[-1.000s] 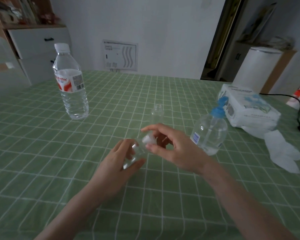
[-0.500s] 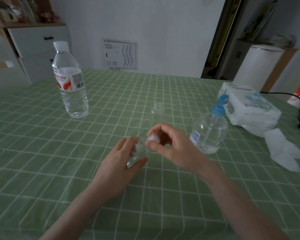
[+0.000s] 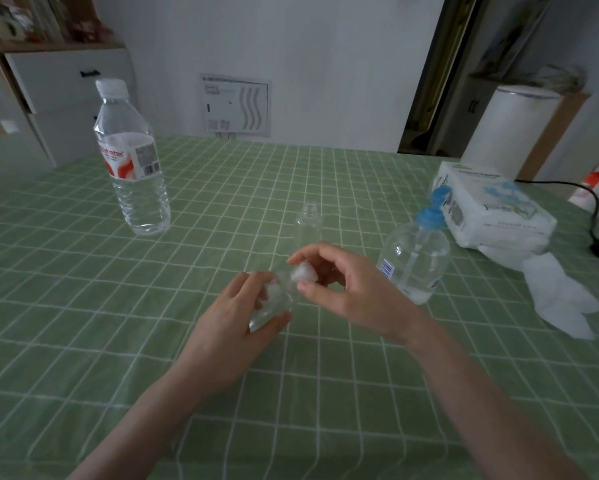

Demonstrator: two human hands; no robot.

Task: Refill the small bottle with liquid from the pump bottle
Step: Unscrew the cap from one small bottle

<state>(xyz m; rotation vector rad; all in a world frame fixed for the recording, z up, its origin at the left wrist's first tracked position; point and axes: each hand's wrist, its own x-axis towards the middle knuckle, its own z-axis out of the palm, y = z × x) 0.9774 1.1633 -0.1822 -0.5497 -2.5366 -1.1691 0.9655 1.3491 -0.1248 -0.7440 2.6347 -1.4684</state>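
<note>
Two bottles [image 3: 132, 161] [image 3: 309, 221], tissue pack [image 3: 492, 213] around

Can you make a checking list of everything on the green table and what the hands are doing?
Surface: green checked tablecloth, flat; no spills visible.
Job's things: small clear bottle held in the left hand; its white cap pinched by the right hand. Pump bottle with blue pump stands upright, to the right.
Clutter: water bottle, capped, far left; second small open bottle behind the hands; tissue pack and loose tissue, right.
Fingers: both hands closed on bottle and cap.
Cables: black cord at the right edge.
Surroundings: white wall, drawers, white bin.
</note>
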